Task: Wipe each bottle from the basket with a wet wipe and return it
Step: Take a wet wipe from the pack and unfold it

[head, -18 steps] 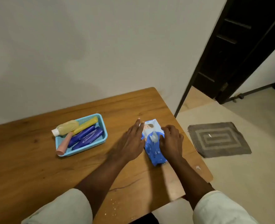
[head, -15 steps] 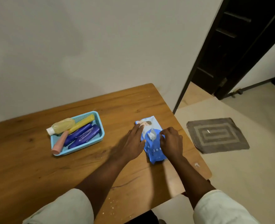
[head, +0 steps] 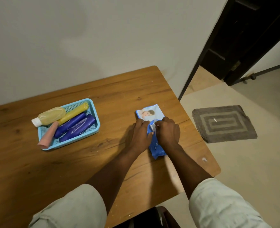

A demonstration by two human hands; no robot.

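While the left hand [head: 140, 136] presses flat on the soft blue plastic wet-wipe pack [head: 152, 129] right of the light-blue mesh basket [head: 95, 116] of bottles, the right hand [head: 168, 133] pinches its central flap, probably the best hold on slippery, yielding film.

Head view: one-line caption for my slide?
Both hands, left and right, work at the wet-wipe pack; bottles wait in basket.

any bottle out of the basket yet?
No. All the bottles lie in the blue basket, while both hands, left hand and right hand, are on the wipes pack.
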